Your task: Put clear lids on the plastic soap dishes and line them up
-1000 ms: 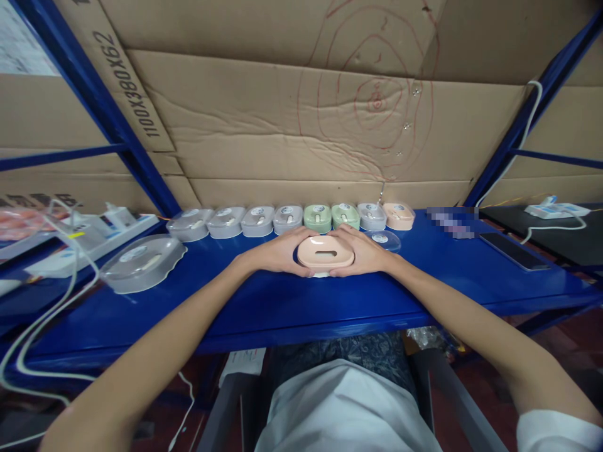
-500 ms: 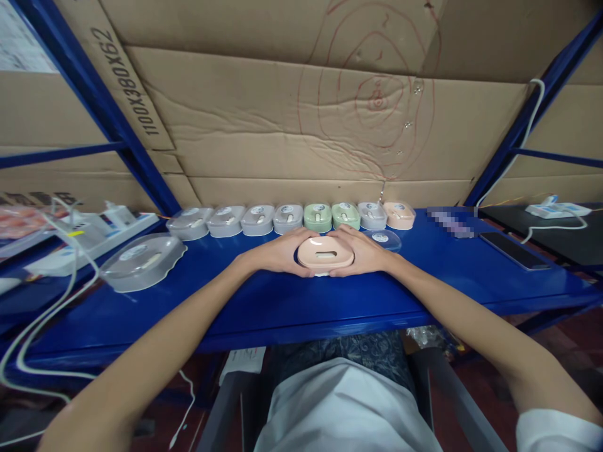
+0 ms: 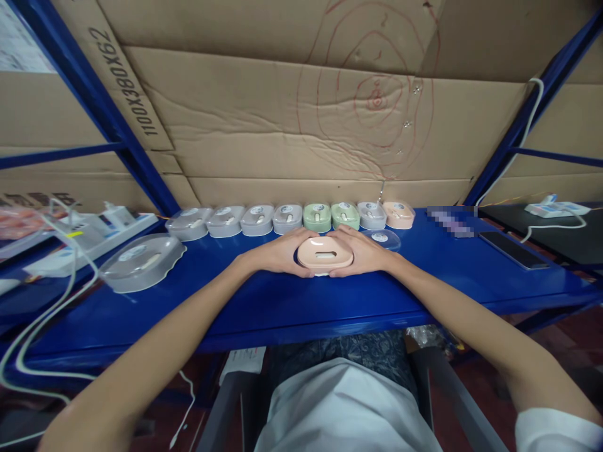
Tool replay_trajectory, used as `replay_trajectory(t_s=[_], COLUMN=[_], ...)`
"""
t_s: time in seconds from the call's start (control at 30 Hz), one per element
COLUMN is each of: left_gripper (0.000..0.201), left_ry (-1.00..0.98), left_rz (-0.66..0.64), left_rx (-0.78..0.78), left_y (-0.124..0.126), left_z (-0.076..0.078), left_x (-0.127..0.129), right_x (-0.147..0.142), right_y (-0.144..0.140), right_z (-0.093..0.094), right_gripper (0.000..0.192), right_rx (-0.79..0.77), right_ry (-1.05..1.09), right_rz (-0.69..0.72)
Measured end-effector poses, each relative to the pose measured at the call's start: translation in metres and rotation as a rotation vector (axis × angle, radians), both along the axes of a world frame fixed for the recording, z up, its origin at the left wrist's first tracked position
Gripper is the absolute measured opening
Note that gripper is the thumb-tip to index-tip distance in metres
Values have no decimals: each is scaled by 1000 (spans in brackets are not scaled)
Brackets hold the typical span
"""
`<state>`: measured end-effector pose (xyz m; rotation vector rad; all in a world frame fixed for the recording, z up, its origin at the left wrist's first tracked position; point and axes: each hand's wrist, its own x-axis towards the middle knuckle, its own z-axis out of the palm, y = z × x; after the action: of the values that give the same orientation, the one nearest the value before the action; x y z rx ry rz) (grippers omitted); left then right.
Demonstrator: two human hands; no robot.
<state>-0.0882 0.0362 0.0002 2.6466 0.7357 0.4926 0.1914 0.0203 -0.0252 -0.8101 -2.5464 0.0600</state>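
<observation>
Between my two hands is a peach-coloured oval plastic box (image 3: 325,247) with a slot in its top. My left hand (image 3: 285,252) wraps round its left side, and my right hand (image 3: 362,251) wraps round its right side. Fingers of both hands curl behind the box and the thumbs press at its near edge. A small white edge shows beneath it. Just behind my right hand, a clear plastic cover (image 3: 382,239) with a round sticker lies on the blue table (image 3: 301,307).
Along the back stands a row of similar boxes: several grey ones (image 3: 257,220), green ones (image 3: 317,217) and a peach one (image 3: 399,215). A larger clear-covered grey box (image 3: 142,262) sits left, near white cables (image 3: 70,301). A phone (image 3: 513,250) lies right.
</observation>
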Motion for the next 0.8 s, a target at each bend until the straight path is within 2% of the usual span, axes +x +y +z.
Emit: replay_trajectory(t_s=[0.33, 0.8], left_gripper=[86, 87], left_ry=[12, -4], left_rz=[27, -12], left_rx=[-14, -23], left_y=[-1, -1], left_z=[-3, -5], left_x=[0, 0], right_x=[1, 1], right_y=[0, -2], right_z=[0, 0], right_gripper=[85, 84], right_rx=[-62, -102], right_ry=[18, 39], right_rz=[8, -22])
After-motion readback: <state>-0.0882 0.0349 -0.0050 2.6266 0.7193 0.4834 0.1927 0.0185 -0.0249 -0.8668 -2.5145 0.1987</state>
